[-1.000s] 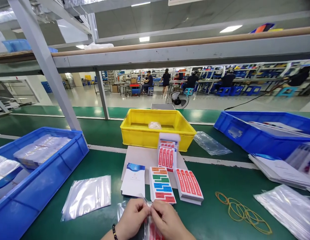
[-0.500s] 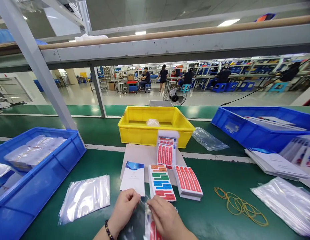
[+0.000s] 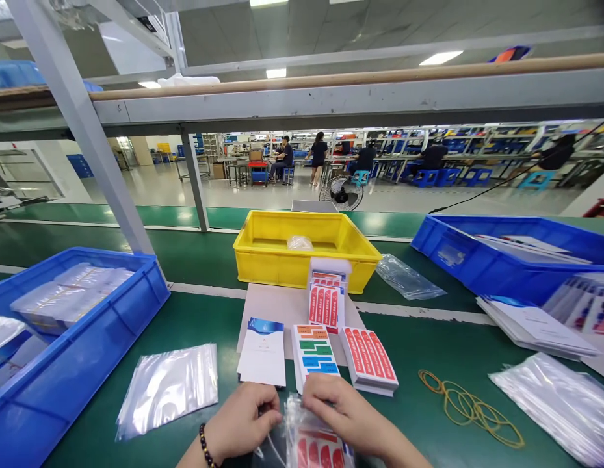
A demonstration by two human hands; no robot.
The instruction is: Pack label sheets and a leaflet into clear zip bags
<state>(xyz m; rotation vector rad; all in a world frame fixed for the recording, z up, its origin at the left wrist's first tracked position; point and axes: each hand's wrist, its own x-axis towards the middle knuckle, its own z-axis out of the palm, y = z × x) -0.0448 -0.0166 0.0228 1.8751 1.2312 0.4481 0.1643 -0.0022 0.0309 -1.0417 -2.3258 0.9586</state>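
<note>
Along the near edge of the green bench (image 3: 413,344), just below the stacks, lies a clear bag (image 3: 318,448) with red-printed sheets inside, so its filling looks done at least in part; whether its mouth is sealed cannot be told. The right hand (image 3: 341,413) has thumb and fingers closed on the bag's upper edge, while the left hand (image 3: 243,419), fingers curled inward, is just beside it, and what it holds, if anything, is hidden. Outside the bag, much loose stock appears left: smooth white cards with a glossy blue band (image 3: 262,357), a stack of multicoloured sheets (image 3: 314,348) and a thick, slightly bowed block of red-striped sheets (image 3: 370,357). Farther out, thin, shiny plastic bags (image 3: 170,387) lie flat to the left, and slack, looping rubber bands (image 3: 472,413) to the right. Beyond the stacks stands a rigid yellow bin (image 3: 262,263), its walls flaring outward.
</note>
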